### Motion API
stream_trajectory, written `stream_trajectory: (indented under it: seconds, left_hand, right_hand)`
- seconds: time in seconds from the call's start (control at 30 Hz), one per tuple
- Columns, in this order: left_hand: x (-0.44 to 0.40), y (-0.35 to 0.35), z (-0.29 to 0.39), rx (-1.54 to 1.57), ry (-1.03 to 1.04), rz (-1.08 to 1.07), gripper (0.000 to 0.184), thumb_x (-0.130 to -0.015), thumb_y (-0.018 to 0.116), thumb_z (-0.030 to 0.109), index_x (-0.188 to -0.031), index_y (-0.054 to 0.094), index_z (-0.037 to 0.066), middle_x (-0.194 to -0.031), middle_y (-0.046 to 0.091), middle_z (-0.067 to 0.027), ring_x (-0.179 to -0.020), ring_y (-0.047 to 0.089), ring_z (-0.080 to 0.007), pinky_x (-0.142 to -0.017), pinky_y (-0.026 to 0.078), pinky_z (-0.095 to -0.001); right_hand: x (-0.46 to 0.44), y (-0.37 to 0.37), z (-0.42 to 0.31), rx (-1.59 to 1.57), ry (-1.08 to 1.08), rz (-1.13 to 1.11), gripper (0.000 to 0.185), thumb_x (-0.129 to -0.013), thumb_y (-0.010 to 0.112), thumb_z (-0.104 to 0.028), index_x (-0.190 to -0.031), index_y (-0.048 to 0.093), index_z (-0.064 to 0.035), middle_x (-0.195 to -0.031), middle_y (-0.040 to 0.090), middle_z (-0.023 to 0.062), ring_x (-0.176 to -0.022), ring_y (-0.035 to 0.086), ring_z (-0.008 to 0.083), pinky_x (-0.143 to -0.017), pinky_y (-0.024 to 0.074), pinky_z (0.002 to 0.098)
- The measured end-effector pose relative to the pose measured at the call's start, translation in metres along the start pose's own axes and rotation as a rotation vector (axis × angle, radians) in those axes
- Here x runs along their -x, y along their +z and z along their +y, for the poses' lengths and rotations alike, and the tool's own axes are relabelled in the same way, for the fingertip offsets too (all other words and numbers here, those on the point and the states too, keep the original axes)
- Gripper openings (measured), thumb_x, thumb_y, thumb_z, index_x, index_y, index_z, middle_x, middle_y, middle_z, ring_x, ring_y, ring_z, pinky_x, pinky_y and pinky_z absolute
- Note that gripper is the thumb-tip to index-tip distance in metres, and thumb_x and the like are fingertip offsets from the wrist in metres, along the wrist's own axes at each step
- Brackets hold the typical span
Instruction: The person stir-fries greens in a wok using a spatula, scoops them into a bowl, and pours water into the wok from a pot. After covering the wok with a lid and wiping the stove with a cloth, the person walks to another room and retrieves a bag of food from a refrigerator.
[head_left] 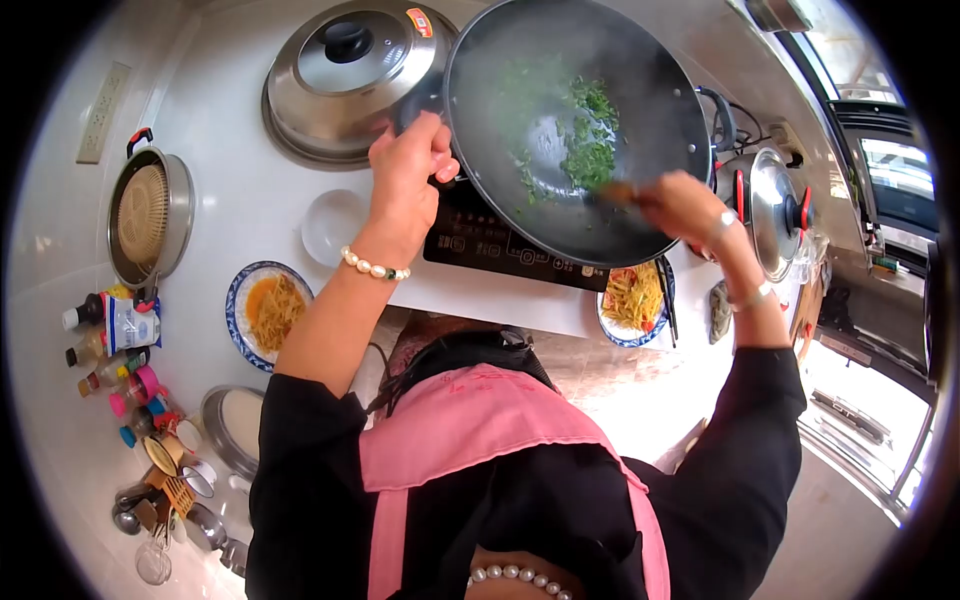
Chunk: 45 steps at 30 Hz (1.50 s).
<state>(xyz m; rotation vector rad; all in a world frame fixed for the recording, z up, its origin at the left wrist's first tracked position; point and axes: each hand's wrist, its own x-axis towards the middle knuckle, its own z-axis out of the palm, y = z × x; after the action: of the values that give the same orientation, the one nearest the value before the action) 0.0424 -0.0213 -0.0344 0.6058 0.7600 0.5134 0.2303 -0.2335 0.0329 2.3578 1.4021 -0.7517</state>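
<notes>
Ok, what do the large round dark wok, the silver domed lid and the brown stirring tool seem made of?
Large round dark wok: metal, likely coated, with soft sheen and rivets.
Silver domed lid: probably polished steel, by its bright reflections; greyish, perhaps glass, centre.
Brown stirring tool: possibly wood, by colour, but blurred in the right hand.

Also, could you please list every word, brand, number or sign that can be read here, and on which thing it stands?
No word or number can be read with certainty.
Sticker on lid: too small.
Cooktop: pale marks, too small.
Apron: red print, too blurred.
Bag: print, too blurred.
</notes>
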Motion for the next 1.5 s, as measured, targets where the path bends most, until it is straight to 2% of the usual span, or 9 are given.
stream_trajectory:
  seconds: [0.23, 0.33, 0.47, 0.57, 0.67, 0.77, 1.07, 1.23, 1.5]
  left_hand:
    - [-0.004, -0.003, 0.001, -0.058, -0.002, 0.0, 0.017, -0.078, 0.049, 0.005, -0.065, 0.038, 0.009, -0.055, 0.035, 0.0017, -0.043, 0.027, -0.0059, -0.041, 0.025, -0.023]
    - [-0.002, -0.002, 0.001, -0.057, -0.008, -0.02, 0.018, -0.079, 0.049, 0.005, -0.064, 0.038, 0.009, -0.056, 0.035, 0.0024, -0.043, 0.028, -0.0053, -0.041, 0.024, -0.0226]
    - [0.001, -0.001, 0.004, -0.019, -0.026, -0.018, 0.018, -0.079, 0.049, 0.005, -0.065, 0.038, 0.009, -0.055, 0.036, 0.0023, -0.043, 0.027, -0.0052, -0.041, 0.024, -0.0226]
    - [-0.003, -0.003, 0.001, -0.04, -0.033, -0.014, 0.016, -0.079, 0.049, 0.005, -0.066, 0.039, 0.009, -0.055, 0.036, 0.0022, -0.043, 0.027, -0.0054, -0.041, 0.024, -0.0229]
    - [0.002, 0.002, 0.002, -0.03, -0.037, 0.028, 0.015, -0.075, 0.049, 0.003, -0.065, 0.039, 0.007, -0.054, 0.036, 0.0007, -0.043, 0.026, -0.0075, -0.041, 0.024, -0.0242]
    - [0.004, 0.003, 0.002, -0.019, -0.043, 0.047, 0.013, -0.075, 0.049, 0.004, -0.066, 0.04, 0.007, -0.055, 0.036, 0.001, -0.043, 0.026, -0.0075, -0.041, 0.024, -0.024]
    - [0.003, 0.0, 0.003, 0.034, -0.017, -0.022, 0.016, -0.073, 0.049, 0.002, -0.064, 0.038, 0.009, -0.054, 0.034, 0.0014, -0.043, 0.025, -0.0067, -0.041, 0.024, -0.0236]
    - [0.002, 0.0, 0.002, 0.003, -0.022, -0.017, 0.017, -0.077, 0.049, 0.005, -0.064, 0.038, 0.009, -0.057, 0.037, 0.0019, -0.044, 0.028, -0.005, -0.042, 0.025, -0.0221]
    - [0.0, -0.001, 0.0, 0.038, -0.025, -0.013, 0.018, -0.072, 0.049, 0.001, -0.06, 0.037, 0.008, -0.054, 0.036, 0.0004, -0.043, 0.027, -0.007, -0.041, 0.024, -0.0234]
  right_hand:
    - [-0.098, -0.02, 0.035, -0.232, 0.103, 0.473, 0.026, -0.078, 0.05, -0.018, -0.1, 0.063, -0.0105, -0.088, 0.061, 0.0192, -0.081, 0.058, 0.0349, -0.075, 0.0469, 0.0391]
    - [-0.139, 0.036, 0.035, 0.157, -0.388, 0.657, 0.025, -0.082, 0.049, -0.019, -0.1, 0.06, -0.0055, -0.067, 0.06, 0.0144, -0.056, 0.059, 0.0247, -0.056, 0.0482, 0.0344]
    - [-0.025, -0.02, -0.058, -0.687, 0.095, -0.118, 0.027, -0.083, 0.045, -0.017, -0.102, 0.059, -0.0043, -0.059, 0.057, 0.0116, -0.047, 0.056, 0.0177, -0.046, 0.0472, 0.0316]
    - [-0.052, -0.005, -0.087, -0.663, -0.113, -0.128, 0.028, -0.084, 0.044, -0.018, -0.103, 0.058, -0.0021, -0.058, 0.057, 0.0108, -0.041, 0.053, 0.02, -0.045, 0.0468, 0.0319]
    - [-0.148, 0.023, -0.027, 0.17, -0.434, 0.58, 0.022, -0.081, 0.041, -0.012, -0.082, 0.06, -0.0009, -0.078, 0.061, 0.0176, -0.074, 0.06, 0.0321, -0.066, 0.0498, 0.0389]
    - [-0.142, -0.003, 0.015, -0.057, -0.139, 0.712, 0.02, -0.08, 0.044, -0.013, -0.083, 0.061, -0.0027, -0.08, 0.06, 0.0185, -0.076, 0.058, 0.0354, -0.07, 0.0485, 0.0406]
    - [-0.002, -0.011, -0.054, -0.38, -0.157, -0.183, 0.027, -0.08, 0.048, -0.014, -0.105, 0.059, -0.0106, -0.075, 0.06, 0.0188, -0.069, 0.058, 0.0313, -0.067, 0.0461, 0.0404]
    - [-0.052, 0.023, -0.051, -0.14, 0.106, 0.3, 0.043, -0.08, 0.049, -0.017, -0.123, 0.043, -0.0173, -0.088, 0.061, 0.0175, -0.081, 0.059, 0.0329, -0.069, 0.0473, 0.0408]
    - [0.035, 0.004, -0.07, -0.22, 0.045, 0.407, 0.018, -0.08, 0.056, -0.02, -0.091, 0.063, -0.0082, -0.082, 0.062, 0.0143, -0.077, 0.059, 0.0316, -0.068, 0.0467, 0.0373]
